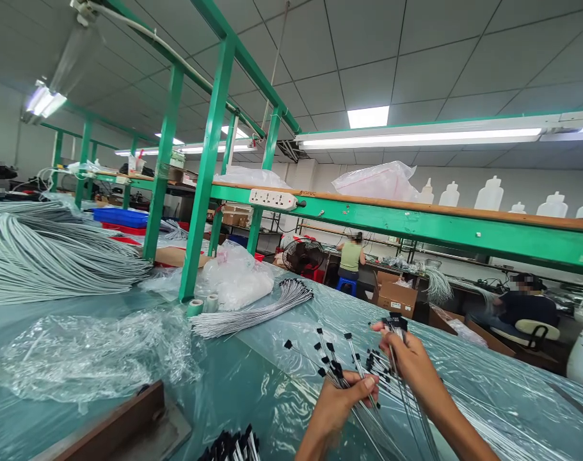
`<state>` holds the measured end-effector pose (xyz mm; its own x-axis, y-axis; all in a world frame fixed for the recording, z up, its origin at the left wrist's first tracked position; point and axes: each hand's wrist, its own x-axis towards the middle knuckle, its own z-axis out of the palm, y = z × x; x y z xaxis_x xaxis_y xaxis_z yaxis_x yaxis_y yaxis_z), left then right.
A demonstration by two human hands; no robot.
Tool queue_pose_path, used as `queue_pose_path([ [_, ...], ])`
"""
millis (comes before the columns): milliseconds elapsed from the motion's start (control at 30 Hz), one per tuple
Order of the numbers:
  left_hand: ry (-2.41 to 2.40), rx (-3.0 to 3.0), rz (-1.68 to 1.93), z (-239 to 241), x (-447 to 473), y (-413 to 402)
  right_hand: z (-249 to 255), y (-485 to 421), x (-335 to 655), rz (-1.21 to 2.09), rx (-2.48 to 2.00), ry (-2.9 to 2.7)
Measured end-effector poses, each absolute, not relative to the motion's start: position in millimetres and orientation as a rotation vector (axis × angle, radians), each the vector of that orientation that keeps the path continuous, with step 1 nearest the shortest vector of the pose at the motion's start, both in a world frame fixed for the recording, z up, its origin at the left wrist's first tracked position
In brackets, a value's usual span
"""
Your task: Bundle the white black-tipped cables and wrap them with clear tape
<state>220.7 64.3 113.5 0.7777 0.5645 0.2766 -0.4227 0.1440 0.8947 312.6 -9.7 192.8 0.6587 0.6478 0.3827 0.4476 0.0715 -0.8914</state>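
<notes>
My left hand point(336, 403) is closed around a bunch of thin grey cables point(368, 426), whose small black connectors point(330, 358) fan out above the fingers. To its right and slightly higher, my right hand point(406, 355) pinches more of these cables, with black connectors point(395, 322) bunched at the fingertips. Beneath and behind both hands, loose cables point(468, 422) with black ends lie on the plastic-covered table. A neat bundle of grey cables point(253, 317) with black tips rests farther back. At the bottom edge, another cluster of black connectors point(231, 445) shows partly.
A brown metal tray point(123, 426) stands at front left, beside crumpled clear plastic point(99, 355). Thick cable coils point(55, 256) pile up at far left. A green post point(207, 166) supports a shelf point(416, 221) with a power strip point(272, 200) and white bottles. Two people sit beyond.
</notes>
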Motion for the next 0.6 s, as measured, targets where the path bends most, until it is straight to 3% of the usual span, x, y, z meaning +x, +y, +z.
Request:
queue_pose_path([
  [600, 0.2, 0.935, 0.66, 112, 221, 63, 187, -5, 313, 0.167, -1.725, -1.009],
])
